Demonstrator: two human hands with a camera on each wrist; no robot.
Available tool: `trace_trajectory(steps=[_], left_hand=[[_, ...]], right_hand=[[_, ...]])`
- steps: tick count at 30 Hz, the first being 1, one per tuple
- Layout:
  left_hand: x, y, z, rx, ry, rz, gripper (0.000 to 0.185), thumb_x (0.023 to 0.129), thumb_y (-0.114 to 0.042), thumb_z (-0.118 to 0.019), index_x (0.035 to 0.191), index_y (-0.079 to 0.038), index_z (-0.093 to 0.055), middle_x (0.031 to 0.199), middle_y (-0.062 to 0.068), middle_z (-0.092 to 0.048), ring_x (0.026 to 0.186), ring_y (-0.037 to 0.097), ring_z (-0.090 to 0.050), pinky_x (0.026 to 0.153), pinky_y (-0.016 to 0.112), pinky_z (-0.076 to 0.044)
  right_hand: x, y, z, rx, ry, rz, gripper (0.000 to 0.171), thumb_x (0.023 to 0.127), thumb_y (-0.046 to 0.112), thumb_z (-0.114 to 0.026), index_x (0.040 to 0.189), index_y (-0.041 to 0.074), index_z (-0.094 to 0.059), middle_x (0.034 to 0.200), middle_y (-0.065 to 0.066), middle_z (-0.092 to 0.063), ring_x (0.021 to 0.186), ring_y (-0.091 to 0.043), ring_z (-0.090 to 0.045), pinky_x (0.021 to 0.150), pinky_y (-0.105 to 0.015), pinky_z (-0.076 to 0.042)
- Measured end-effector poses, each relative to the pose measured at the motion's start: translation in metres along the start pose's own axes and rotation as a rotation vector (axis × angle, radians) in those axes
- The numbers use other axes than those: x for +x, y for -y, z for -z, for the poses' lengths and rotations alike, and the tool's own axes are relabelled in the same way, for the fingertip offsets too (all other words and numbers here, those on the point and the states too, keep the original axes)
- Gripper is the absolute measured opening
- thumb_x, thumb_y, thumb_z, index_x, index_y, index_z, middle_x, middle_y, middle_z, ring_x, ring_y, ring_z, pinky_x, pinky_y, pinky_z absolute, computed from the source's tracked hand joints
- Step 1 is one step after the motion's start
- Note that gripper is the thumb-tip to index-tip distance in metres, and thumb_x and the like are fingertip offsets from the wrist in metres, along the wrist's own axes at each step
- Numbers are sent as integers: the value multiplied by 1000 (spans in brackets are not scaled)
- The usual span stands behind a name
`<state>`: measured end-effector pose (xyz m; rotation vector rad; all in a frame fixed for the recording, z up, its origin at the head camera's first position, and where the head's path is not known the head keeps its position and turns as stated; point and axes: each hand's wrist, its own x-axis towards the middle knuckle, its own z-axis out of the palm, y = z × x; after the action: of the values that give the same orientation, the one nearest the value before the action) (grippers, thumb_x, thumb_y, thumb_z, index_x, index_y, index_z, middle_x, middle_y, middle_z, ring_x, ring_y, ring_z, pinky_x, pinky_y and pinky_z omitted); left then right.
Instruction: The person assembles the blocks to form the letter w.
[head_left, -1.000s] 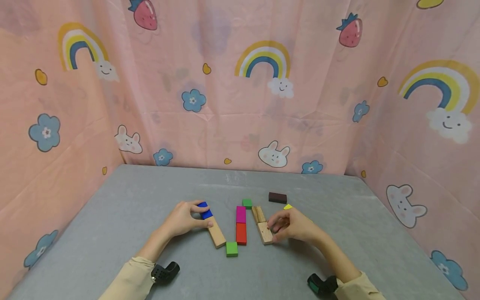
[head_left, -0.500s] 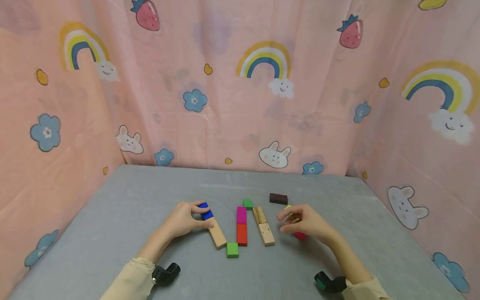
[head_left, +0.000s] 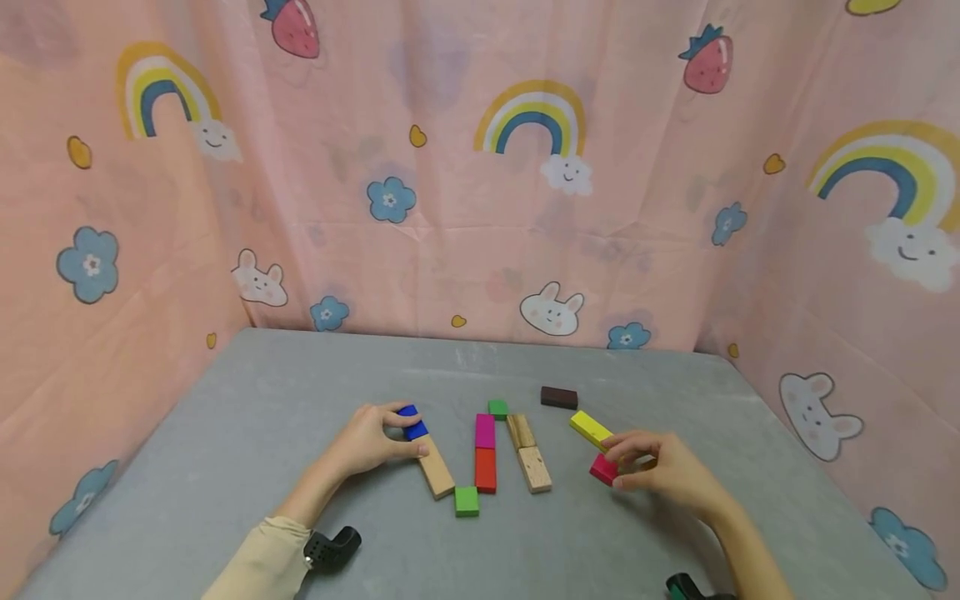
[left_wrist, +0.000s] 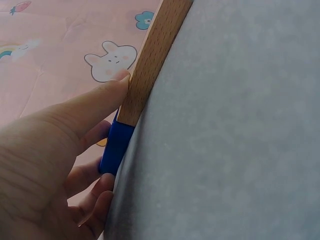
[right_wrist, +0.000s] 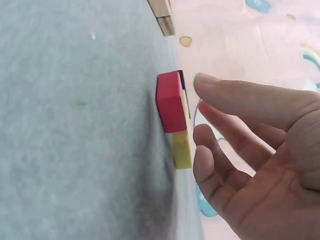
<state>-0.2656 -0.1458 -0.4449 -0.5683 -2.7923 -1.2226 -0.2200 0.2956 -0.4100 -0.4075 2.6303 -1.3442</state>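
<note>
In the head view my left hand [head_left: 371, 442] holds the far end of a slanted row, a blue block [head_left: 412, 422] against a long tan wooden block [head_left: 436, 469]. The left wrist view has its thumb on the side of the wooden block [left_wrist: 155, 60] and fingers about the blue block [left_wrist: 116, 147]. My right hand [head_left: 667, 471] hovers by a red block [head_left: 603, 469], fingers loosely bent around a gap. In the right wrist view that red block [right_wrist: 171, 102] sits apart from the thumb. A yellow block [head_left: 591, 430] lies just behind it.
A green block [head_left: 467, 502] touches the row's near end. Magenta [head_left: 485, 431] and orange-red [head_left: 485, 470] blocks line up beside it, a second green block [head_left: 497, 409] behind them. Two wooden blocks [head_left: 534, 468] form a slanted row. A dark brown block [head_left: 558, 397] lies at the back.
My right hand has left the two wooden blocks and moved right to the red block, uncovering the yellow one. The left hand stays on its row.
</note>
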Motion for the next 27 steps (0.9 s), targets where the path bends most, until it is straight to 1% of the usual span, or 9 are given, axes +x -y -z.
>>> trace_trajectory(steps=[3,8,13,17,19,20,23,25,27], left_hand=[[-1,1,1,1,2,0,59,74,-46,-85,119,-10,-73,139,11,-55,134,37,-40,103,52,-38],[-1,2,1,1,-1,5,59,74,-46,-85,119,-10,-73,139,11,-55,134,37,-40,103,53,-38],[0,1,1,11,-5,19,58,74,-47,-85,119,-12,-73,139,10,-55,135,38,-39,104,54,-36],[0,0,1,18,-5,22,58,73,-48,-85,119,-13,-74,139,9,-55,135,37,-40,104,53,-36],[1,0,1,20,-2,22,59,73,-48,-85,119,-12,-74,139,9,-55,135,37,-40,104,53,-37],[1,-1,1,19,1,22,59,74,-48,-85,119,-12,-74,139,9,-55,135,37,-40,104,53,-37],[1,-2,1,19,5,20,59,74,-47,-85,119,-12,-73,139,9,-55,135,37,-40,104,53,-38],[1,-2,1,18,7,19,59,74,-47,-85,119,-11,-73,139,9,-55,135,37,-40,104,53,-38],[1,-2,1,18,5,19,59,74,-47,-85,119,-11,-73,139,9,-55,135,38,-40,104,53,-38]], right_hand=[[3,-5,-1,-24,30,39,20,77,11,-85,95,9,-76,124,-15,-64,113,-35,-57,80,-37,-53],[7,-11,-4,-27,57,36,20,75,7,-85,93,9,-76,123,-13,-65,117,-37,-55,82,-35,-52],[8,-11,-4,-15,50,14,22,73,5,-85,93,7,-75,118,-14,-66,105,-33,-59,78,-33,-53],[7,-11,-3,-10,62,31,22,72,3,-85,91,7,-74,126,-18,-62,105,-32,-58,73,-31,-53],[6,-11,-4,-3,74,30,21,73,3,-85,90,7,-75,131,-18,-60,100,-31,-58,69,-29,-52],[6,-11,-4,1,81,25,20,73,3,-84,90,7,-75,132,-18,-59,94,-29,-59,65,-28,-50],[5,-11,-4,17,96,0,17,74,2,-84,89,6,-75,128,-18,-62,75,-25,-55,58,-25,-46],[5,-11,-5,22,100,-5,16,74,1,-83,88,5,-75,123,-17,-65,72,-23,-54,56,-24,-44],[5,-11,-6,24,100,-5,17,74,1,-83,88,5,-75,119,-16,-66,73,-23,-53,57,-24,-44]])
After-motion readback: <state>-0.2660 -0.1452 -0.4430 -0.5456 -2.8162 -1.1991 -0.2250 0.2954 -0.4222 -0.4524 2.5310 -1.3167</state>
